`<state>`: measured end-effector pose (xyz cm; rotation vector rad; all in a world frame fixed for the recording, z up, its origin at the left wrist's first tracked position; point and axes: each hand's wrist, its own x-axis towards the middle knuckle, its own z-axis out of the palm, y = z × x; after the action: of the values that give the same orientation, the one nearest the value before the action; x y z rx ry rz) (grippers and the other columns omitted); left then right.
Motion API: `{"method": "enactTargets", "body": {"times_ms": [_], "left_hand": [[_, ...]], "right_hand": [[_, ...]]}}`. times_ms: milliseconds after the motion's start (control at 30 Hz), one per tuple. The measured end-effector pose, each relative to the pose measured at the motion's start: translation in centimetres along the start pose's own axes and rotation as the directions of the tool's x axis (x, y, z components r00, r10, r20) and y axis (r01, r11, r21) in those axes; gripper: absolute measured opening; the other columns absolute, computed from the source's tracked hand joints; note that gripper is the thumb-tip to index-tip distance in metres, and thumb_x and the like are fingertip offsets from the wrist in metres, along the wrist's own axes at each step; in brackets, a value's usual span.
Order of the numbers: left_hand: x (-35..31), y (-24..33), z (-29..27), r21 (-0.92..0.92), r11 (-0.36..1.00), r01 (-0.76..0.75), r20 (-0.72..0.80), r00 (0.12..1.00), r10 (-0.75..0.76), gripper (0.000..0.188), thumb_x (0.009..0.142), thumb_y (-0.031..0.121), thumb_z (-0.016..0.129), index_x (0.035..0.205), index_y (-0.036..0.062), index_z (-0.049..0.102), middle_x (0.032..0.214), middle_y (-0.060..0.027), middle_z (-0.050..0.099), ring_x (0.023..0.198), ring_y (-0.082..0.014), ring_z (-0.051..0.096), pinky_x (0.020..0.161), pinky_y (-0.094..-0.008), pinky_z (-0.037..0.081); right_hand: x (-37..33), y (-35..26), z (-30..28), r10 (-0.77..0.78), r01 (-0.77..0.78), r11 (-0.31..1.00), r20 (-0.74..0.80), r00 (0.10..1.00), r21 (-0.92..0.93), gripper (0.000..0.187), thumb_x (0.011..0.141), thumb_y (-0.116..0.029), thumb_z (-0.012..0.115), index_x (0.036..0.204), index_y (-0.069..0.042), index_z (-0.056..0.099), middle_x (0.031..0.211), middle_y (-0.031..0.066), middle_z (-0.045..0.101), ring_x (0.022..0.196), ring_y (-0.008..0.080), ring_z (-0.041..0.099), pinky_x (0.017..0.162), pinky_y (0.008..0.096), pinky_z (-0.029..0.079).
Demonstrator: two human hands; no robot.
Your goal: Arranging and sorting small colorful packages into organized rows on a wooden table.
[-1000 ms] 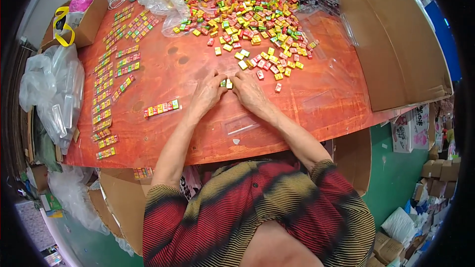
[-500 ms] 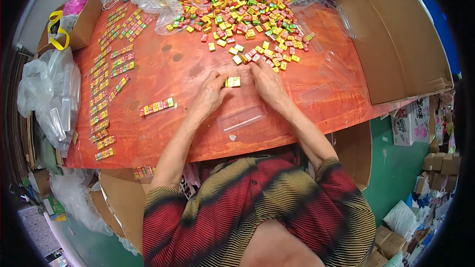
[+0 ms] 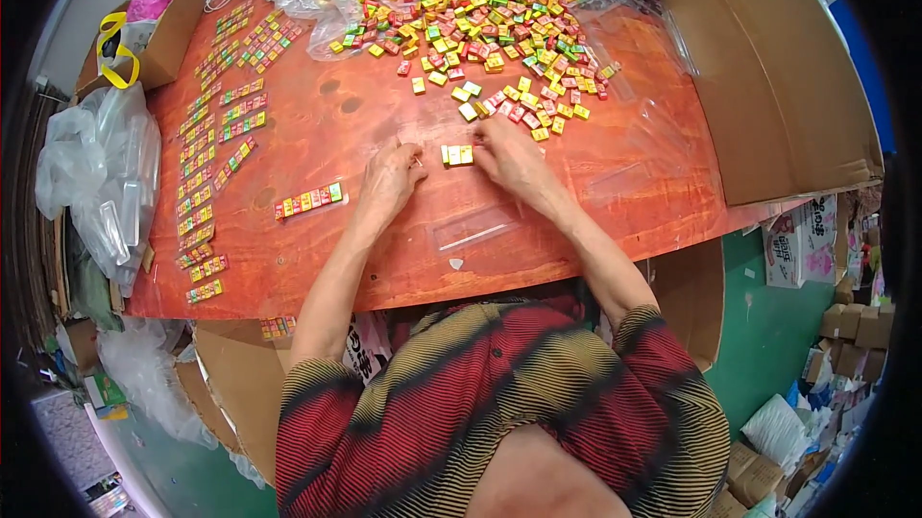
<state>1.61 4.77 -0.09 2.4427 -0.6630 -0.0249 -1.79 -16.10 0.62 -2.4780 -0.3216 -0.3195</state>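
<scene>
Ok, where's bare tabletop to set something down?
Bare table between the left-side rows and the loose pile; also between the single row and the near edge. Crowded: far middle, left side, and between left hand and right hand, where a short row sits. Clear plastic nearer the body.

Short row, hands: changes
Item: my left hand [image 3: 392,177], formerly touching the short row of small yellow boxes [image 3: 457,155]; now apart, on its left.
Item: my right hand [image 3: 514,165], formerly by the loose boxes [image 3: 529,99]; now fingers at the row's right end.
</scene>
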Motion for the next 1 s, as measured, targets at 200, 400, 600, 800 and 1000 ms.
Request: {"method": "enactTargets", "body": {"times_ms": [200,400,600,800,1000], "left_hand": [[-0.5,0.6,-1.1,-0.107,0.992,0.064,0.057,0.997,-0.058,0.04,0.067,0.005,0.067,0.105,0.0016,0.056,0.086,-0.0139,0.051,0.083,-0.0286,0.054,0.074,-0.0353,0.044],[-0.7,0.8,-0.5,-0.172,0.985,-0.004,-0.014,1.0,0.002,0.039,0.068,0.005,0.068,0.104,0.0017,0.056,0.087,-0.0135,0.05,0.083,-0.0286,0.053,0.074,-0.035,0.043],[-0.5,0.8,0.9,-0.166,0.986,-0.022,-0.044,0.999,0.015,0.04,0.068,0.004,0.068,0.105,0.0016,0.055,0.085,-0.0124,0.049,0.08,-0.0274,0.052,0.072,-0.0348,0.044],[-0.6,1.8,0.2,-0.133,0.989,-0.061,-0.055,0.997,0.054,0.046,0.067,0.007,0.07,0.109,0.0016,0.053,0.088,-0.0128,0.049,0.084,-0.0276,0.053,0.073,-0.0356,0.044],[0.3,2.9,1.0,-0.097,0.988,-0.123,-0.022,0.992,0.122,0.049,0.066,0.01,0.071,0.111,0.0054,0.053,0.091,-0.0131,0.05,0.087,-0.0287,0.053,0.074,-0.0369,0.044]], "right_hand": [[1.4,-3.8,2.5,-0.229,0.227,0.967,-0.006,0.973,-0.114,0.029,0.068,-0.017,0.066,0.091,-0.003,0.054,0.088,0.012,0.051,0.086,0.0292,0.05,0.074,0.0392,0.039],[0.7,-2.0,2.9,-0.149,0.152,0.986,0.045,0.988,-0.072,0.03,0.069,-0.014,0.066,0.096,-0.004,0.055,0.087,0.0116,0.051,0.085,0.0284,0.051,0.071,0.0374,0.039],[1.1,-2.5,3.3,-0.137,0.154,0.983,0.161,0.977,-0.101,0.034,0.069,-0.014,0.066,0.101,-0.007,0.056,0.09,0.0101,0.054,0.088,0.028,0.05,0.077,0.0381,0.038],[0.5,-2.0,0.2,-0.112,0.115,0.989,0.033,0.993,-0.092,0.041,0.071,-0.014,0.065,0.11,-0.006,0.054,0.106,0.0125,0.054,0.094,0.0286,0.05,0.082,0.0379,0.039],[-0.4,0.0,1.2,-0.093,0.095,0.995,0.09,0.992,-0.017,0.034,0.073,-0.011,0.063,0.105,-0.001,0.054,0.104,0.0155,0.052,0.096,0.031,0.051,0.081,0.0375,0.042]]}}
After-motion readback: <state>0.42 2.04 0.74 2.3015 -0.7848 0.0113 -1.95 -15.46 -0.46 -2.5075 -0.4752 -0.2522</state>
